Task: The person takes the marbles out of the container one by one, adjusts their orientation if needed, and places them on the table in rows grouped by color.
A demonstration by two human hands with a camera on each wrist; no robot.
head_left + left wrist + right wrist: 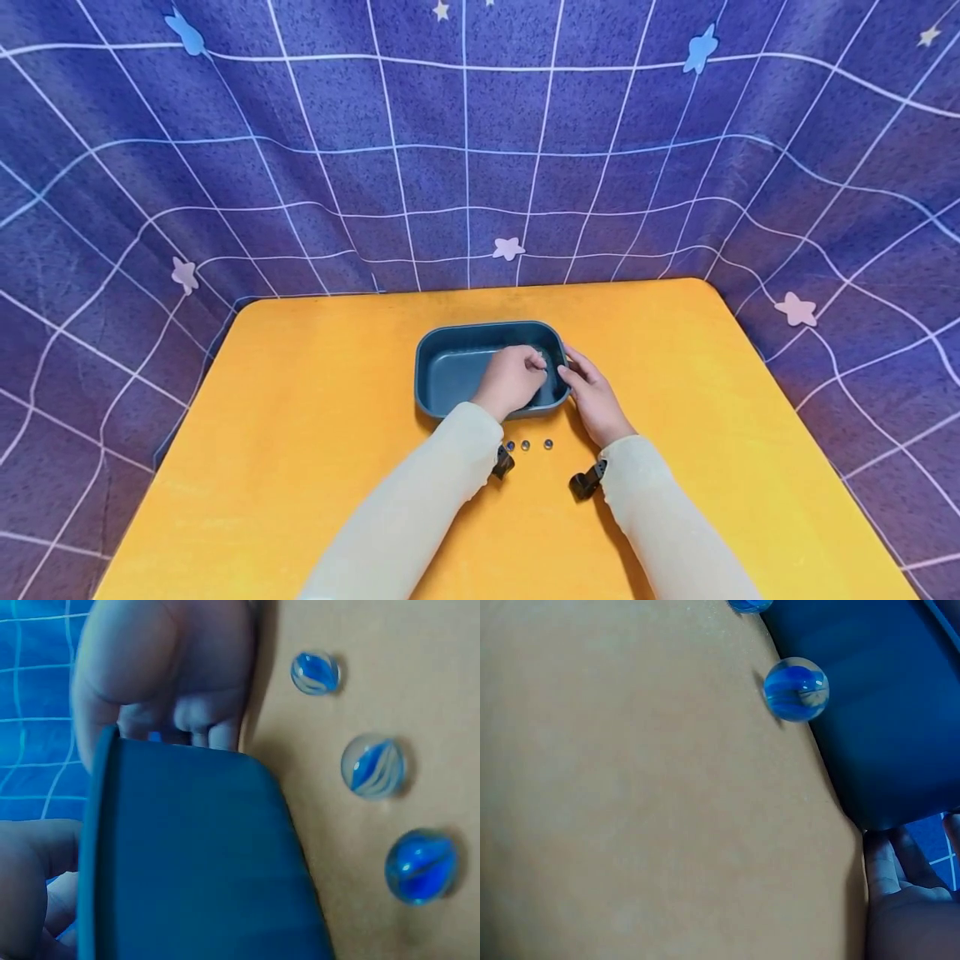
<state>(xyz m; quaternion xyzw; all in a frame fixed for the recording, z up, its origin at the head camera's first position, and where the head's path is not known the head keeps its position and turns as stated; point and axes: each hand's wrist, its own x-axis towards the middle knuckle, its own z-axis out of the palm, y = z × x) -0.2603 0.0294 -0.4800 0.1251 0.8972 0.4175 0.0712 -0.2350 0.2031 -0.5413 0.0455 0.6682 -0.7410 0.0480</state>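
A dark teal rectangular bin [450, 408] with rounded corners sits open side up on the table. My left hand [513, 375] reaches over its near wall, fingers curled inside towards the right end. What those fingertips hold, if anything, is hidden. At the bin's right end my right hand [596, 404] grips the wall, thumb at the rim and fingers outside. Three clear glass marbles with blue swirls lie in a loose row before the near wall: a left marble [421, 866], a middle marble [373, 766] and a right marble [316, 673].
The yellow table [315, 467] extends on all sides of the bin. Behind it and at both sides hangs a blue-purple curtain [480, 183] with a grid and stars. A black wrist camera [587, 481] is strapped to the right forearm, just above the tabletop.
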